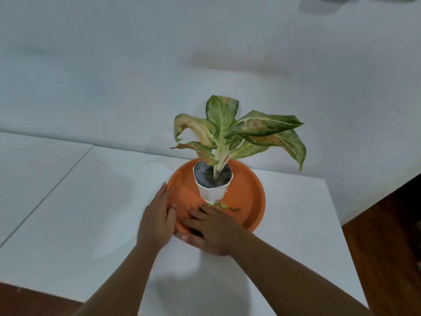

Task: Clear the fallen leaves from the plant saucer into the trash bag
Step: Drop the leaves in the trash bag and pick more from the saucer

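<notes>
White table [91, 201] bearing an orange saucer [250, 195], in which a white pot [213, 190] with a plant [227, 128] stands upright. Left hand [157, 222] rests flat against the saucer's near-left rim, fingers extended and together, gripping nothing. Right hand [209, 233] lies inside the saucer, fingers spread over its floor, thumb at the near rim. Small green leaves [219, 205] lie on the saucer floor at the pot's base, just beyond the right fingertips.

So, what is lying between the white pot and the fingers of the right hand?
In the head view, small green leaf scraps lie on the orange saucer, between the white pot and the right hand.
</notes>
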The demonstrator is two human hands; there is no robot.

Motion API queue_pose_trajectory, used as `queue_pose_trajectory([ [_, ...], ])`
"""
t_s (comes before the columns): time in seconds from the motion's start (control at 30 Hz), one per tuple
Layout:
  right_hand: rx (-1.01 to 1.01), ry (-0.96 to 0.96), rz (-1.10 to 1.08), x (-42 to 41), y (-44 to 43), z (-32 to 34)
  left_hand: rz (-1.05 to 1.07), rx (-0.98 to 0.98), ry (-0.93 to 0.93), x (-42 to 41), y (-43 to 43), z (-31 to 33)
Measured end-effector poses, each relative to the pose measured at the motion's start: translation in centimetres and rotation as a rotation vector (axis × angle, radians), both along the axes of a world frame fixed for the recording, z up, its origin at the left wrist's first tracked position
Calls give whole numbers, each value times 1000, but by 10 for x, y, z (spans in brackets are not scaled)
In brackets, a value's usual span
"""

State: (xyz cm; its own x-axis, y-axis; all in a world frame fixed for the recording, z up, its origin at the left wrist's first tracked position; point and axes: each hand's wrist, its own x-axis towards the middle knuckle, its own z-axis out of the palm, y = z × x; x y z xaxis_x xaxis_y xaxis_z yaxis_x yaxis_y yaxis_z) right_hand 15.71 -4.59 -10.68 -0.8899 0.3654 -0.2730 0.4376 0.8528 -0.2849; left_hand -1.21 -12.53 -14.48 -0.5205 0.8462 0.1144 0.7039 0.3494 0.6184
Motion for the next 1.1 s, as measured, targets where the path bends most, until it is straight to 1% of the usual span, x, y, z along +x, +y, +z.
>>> queue_pose_trajectory([
  [0.17,40,-12,134,33,12,-1,-25,-32,87,-3,4,1],
  [0.23,48,-8,139,53,15,-1,-29,-43,107,-3,5,1],
  [0.33,68,59,86,58,20,0,-19,-68,116,-2,7,0],
  [0.4,68,94,-10,45,24,1,-15,-73,115,-2,8,-1],
  [0.47,27,74,-101,32,26,0,-13,-72,120,-2,7,-1],
  [0.6,-9,32,-146,34,21,-3,-14,-70,119,-2,8,-1],
  [0.8,28,109,-132,50,28,0,-11,-77,130,-2,8,-2],
  [0.87,13,87,-130,41,29,-1,-14,-75,133,-1,9,-2],
  [0.97,18,-11,-83,27,23,-4,-12,-78,134,-1,9,-1],
  [1.03,37,-3,-49,31,19,-4,-13,-79,134,-1,9,-1],
  [1.1,28,53,3,43,17,-2,-18,-75,134,-2,8,-1],
])
